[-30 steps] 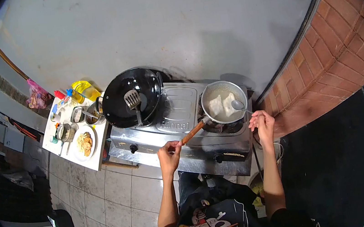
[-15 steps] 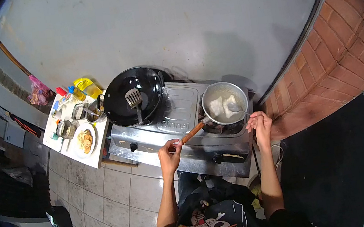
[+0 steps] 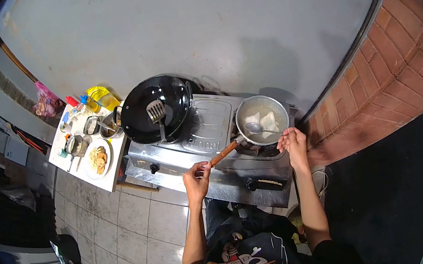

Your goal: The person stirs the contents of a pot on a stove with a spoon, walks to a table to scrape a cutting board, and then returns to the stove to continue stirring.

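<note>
My left hand [image 3: 196,176] grips the wooden handle [image 3: 223,153] of a small metal saucepan [image 3: 274,107] on the right burner of a steel two-burner stove [image 3: 206,132]. The pan holds pale liquid with white pieces. My right hand [image 3: 291,141] holds a metal spoon [image 3: 257,127] whose bowl sits in the middle of the pan.
A black wok [image 3: 169,96] with a slotted spatula [image 3: 156,112] rests on the left burner. Left of the stove, a white side table [image 3: 107,180] carries a plate of food [image 3: 98,160], small pots and bottles. A grey wall stands behind, brick [image 3: 398,48] to the right, tiled floor below.
My right hand has shifted left, carrying the spoon's bowl from the pan's right edge to its middle. My left hand has stayed on the handle.
</note>
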A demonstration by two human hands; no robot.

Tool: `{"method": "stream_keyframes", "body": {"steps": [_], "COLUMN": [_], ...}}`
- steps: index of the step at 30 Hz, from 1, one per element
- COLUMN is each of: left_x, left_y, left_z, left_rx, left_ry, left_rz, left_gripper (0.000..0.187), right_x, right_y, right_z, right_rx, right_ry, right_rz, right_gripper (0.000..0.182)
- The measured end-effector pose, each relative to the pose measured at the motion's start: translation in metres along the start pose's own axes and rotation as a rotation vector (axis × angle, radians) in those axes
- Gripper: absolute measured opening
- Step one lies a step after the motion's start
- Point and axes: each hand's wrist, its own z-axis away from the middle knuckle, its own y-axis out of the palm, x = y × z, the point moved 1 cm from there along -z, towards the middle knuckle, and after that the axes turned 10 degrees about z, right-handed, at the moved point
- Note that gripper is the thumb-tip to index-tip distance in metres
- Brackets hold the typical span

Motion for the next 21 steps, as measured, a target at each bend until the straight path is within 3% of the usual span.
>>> {"method": "stream_keyframes", "body": {"steps": [16,20,21], "left_x": [-0.012,-0.062,-0.097], "left_y": [-0.001,-0.006,-0.011], "left_z": [0.004,0.013,0.025], "left_rx": [0.000,-0.165,-0.219], "left_ry": [0.008,0.166,0.308], "left_rz": [0.024,0.273,0.333], "left_gripper": [0.020,0.021,0.014], "right_x": [0.011,0.005,0.004], "right_y": [0.003,-0.003,-0.005], "right_z": [0.003,0.008,0.009], "right_rx": [-0.032,-0.079,-0.089], "right_ry": [-0.102,-0.072,-0.057], "right_rz": [0.088,0.003,-0.033], "right_gripper": [0.023,0.022,0.022]}}
